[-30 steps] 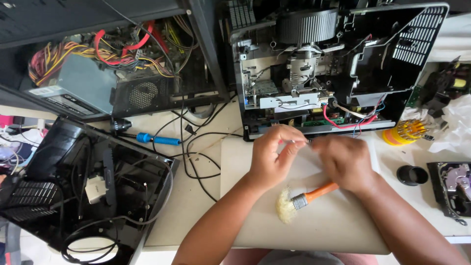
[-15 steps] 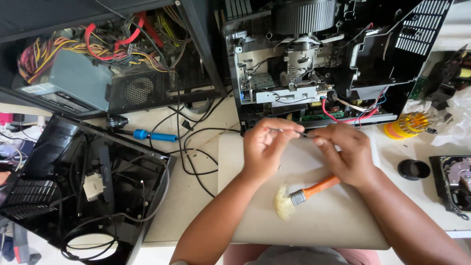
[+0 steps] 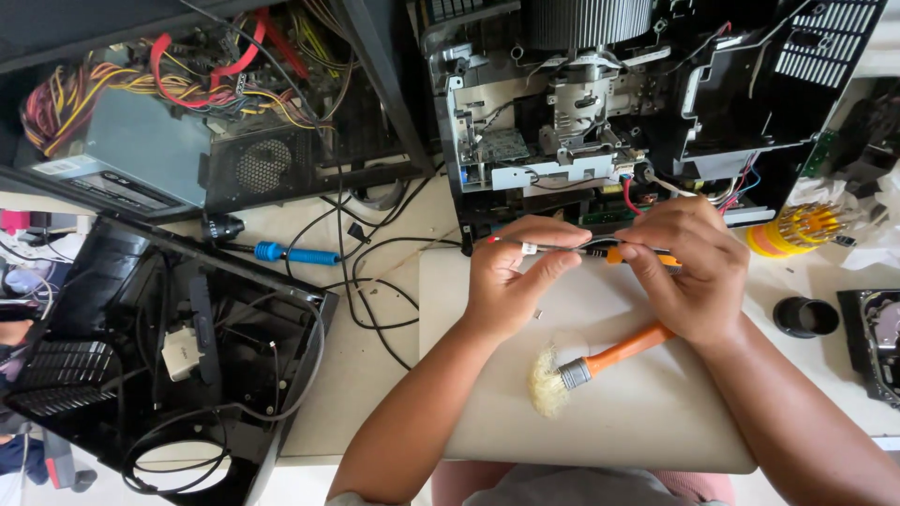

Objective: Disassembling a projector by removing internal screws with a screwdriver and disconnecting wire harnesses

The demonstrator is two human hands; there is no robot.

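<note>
My left hand (image 3: 511, 276) and my right hand (image 3: 689, 267) hold between them a thin screwdriver (image 3: 572, 249) with an orange and black handle, level above a beige board (image 3: 647, 412). The left fingers pinch its shaft near the tip; the right fingers grip the handle end. Just beyond the hands stands an opened device (image 3: 609, 122) with bare circuit boards, wires and a black casing. A brush with an orange handle and pale bristles (image 3: 586, 367) lies on the board under my right wrist.
An open computer case with a power supply and coloured cables (image 3: 169, 122) stands at the back left. A black casing half with loose wires (image 3: 159, 356) lies left. A blue-handled screwdriver (image 3: 286, 253), a yellow bit holder (image 3: 797, 230) and a black cap (image 3: 804, 317) lie around.
Both hands have risen off the board toward the opened device and now hold the screwdriver level between them. The brush has stayed where it was.
</note>
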